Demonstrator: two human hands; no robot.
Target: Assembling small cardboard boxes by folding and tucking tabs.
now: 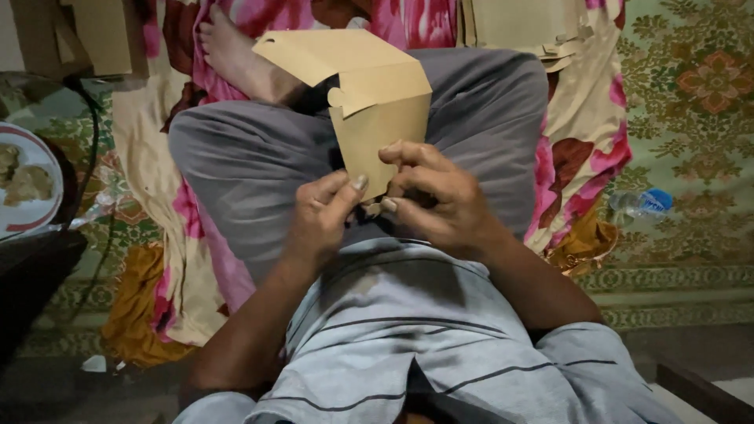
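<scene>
A tan cardboard box (pixel 375 110) with open top flaps is held upright over my crossed grey-trousered legs. My left hand (pixel 322 216) pinches its lower left corner, thumb against the card. My right hand (pixel 436 196) grips the lower right corner, fingers curled over the bottom edge. The bottom of the box is hidden behind both hands.
A stack of flat tan cardboard blanks (pixel 522 27) lies beyond my knees, with more cardboard (pixel 86 35) at the far left. A white plate with food (pixel 27 188) sits at left. A plastic bottle (pixel 640 202) lies on the patterned rug (pixel 691 118). Pink floral cloth (pixel 585 157) covers the floor.
</scene>
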